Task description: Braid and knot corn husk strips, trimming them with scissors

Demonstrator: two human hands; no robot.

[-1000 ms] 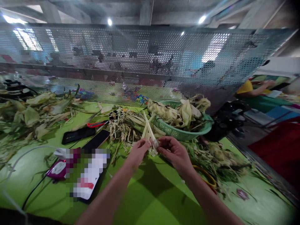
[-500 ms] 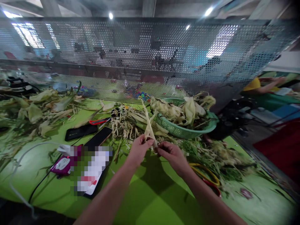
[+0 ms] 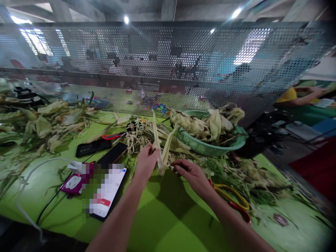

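Between thumb and fingers, my left hand (image 3: 147, 161) pinches a pale corn husk strip (image 3: 166, 154). The strip is folded into a V, with its two ends pointing up and its bend low, above the green table (image 3: 168, 217). To the right of the bend is my right hand (image 3: 191, 173), its thumb and forefinger drawn together. Whether something thin is between those fingertips is too small to tell. Just behind the hands lies a heap of small knotted husk pieces (image 3: 138, 136). Yellow and red-handled scissors (image 3: 232, 196) rest beside my right forearm.
A green basket (image 3: 210, 148) of husks stands behind my right hand. On the left are two dark phones (image 3: 112, 154), a lit phone (image 3: 106, 199), a purple tissue pack (image 3: 75, 183) and a red-handled cutter (image 3: 112, 135). Loose husks (image 3: 49, 122) lie far left. A perforated metal screen (image 3: 157, 66) borders the back.
The hands have moved apart, the left one going left with the husk strip. The strip's two ends have spread into a wider V, and the right fingers have come away from it.
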